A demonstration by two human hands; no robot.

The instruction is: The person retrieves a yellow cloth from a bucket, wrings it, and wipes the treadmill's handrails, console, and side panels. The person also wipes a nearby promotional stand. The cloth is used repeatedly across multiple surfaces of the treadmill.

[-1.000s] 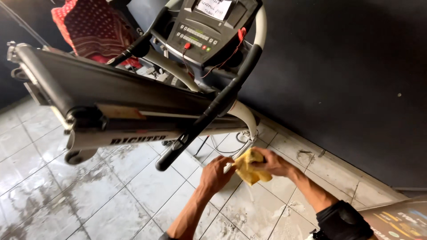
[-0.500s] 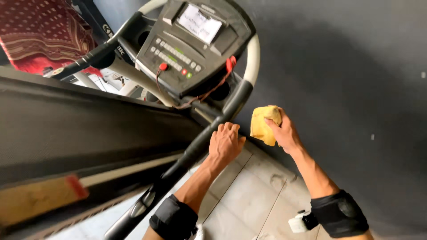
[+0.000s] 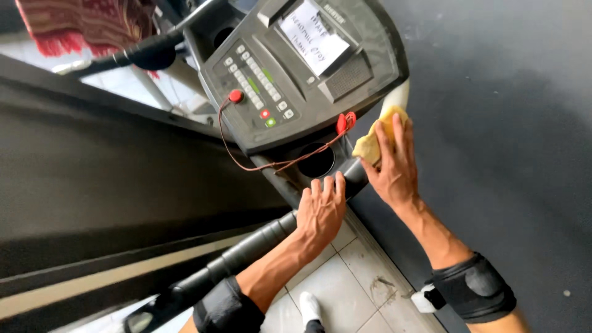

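We see the fingers (image 3: 394,132) of the right hand (image 3: 391,169) pressed together, pinning a soft, crumpled yellow cloth (image 3: 373,140) against the pale curved side rail (image 3: 396,97) just right of the treadmill console (image 3: 290,74). The left hand (image 3: 320,213) lies flat below the console, fingers slightly spread over the ribbed black handlebar (image 3: 246,250). A red cord (image 3: 246,161) dangles from the console's hard grey plastic. Below lie stained pale floor tiles (image 3: 357,277); right of it, a dark matte wall (image 3: 505,123).
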